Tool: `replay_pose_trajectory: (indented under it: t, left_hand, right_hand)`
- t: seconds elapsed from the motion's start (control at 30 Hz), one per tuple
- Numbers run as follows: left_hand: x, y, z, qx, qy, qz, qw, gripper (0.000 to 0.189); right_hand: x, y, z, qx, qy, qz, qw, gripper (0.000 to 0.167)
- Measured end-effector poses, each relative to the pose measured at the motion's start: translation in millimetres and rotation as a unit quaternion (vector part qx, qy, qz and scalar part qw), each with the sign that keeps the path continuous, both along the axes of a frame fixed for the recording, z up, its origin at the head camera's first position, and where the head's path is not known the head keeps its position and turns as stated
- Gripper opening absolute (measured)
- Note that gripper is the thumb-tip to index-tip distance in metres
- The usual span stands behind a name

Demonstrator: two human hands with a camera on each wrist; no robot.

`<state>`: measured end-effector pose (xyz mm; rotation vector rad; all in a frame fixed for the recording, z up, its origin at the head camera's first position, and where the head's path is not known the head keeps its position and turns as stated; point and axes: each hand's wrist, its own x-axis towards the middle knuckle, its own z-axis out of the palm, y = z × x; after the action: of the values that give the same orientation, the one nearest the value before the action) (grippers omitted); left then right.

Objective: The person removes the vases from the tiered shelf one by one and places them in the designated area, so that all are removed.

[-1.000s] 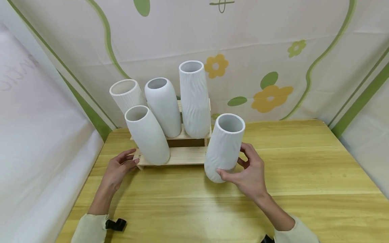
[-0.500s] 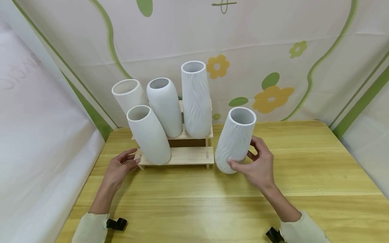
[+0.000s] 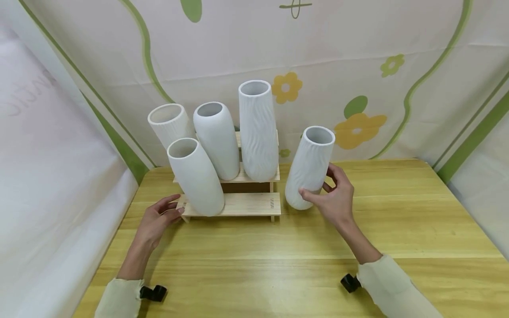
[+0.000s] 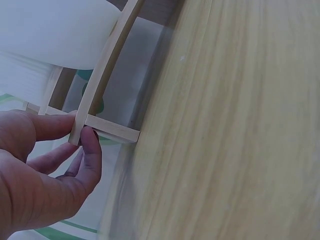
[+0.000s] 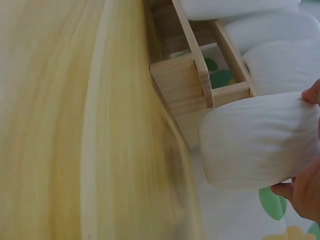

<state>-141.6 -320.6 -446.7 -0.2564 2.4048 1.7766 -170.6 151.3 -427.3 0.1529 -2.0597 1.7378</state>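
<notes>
My right hand (image 3: 334,194) grips a white vase (image 3: 311,165) with wavy relief round its lower half, to the right of a stepped wooden stand (image 3: 250,204). In the right wrist view the held vase (image 5: 255,140) is beside the end of the stand, its base off the table. My left hand (image 3: 156,221) pinches the left end of the stand's lowest step; the left wrist view shows thumb and fingers on either side of the board (image 4: 97,75). A smooth white vase (image 3: 196,179) leans on that lowest step.
Higher on the stand are a ribbed vase (image 3: 169,123), a rounded smooth vase (image 3: 216,141) and a tall wavy vase (image 3: 258,132). A wooden table (image 3: 254,265) lies beneath, and a flower-printed cloth (image 3: 318,57) hangs behind it.
My right hand has moved the held vase right, away from the front of the stand, then back and up. My left hand stays at the stand's left end.
</notes>
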Motion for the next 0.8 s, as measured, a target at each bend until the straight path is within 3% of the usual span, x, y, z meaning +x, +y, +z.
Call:
replay_pose_trajectory:
  t: [0.33, 0.8]
  left_hand:
    - [-0.2, 0.4, 0.3, 0.003, 0.000, 0.004, 1.0000, 0.064]
    - [-0.8, -0.1, -0.8, 0.004, 0.001, 0.006, 1.0000, 0.065]
  right_hand:
    - [-37.4, -7.2, -7.3, -0.009, -0.015, -0.029, 0.9994, 0.078]
    - [-70.9, -16.0, -16.1, -0.014, -0.019, -0.035, 0.9991, 0.080]
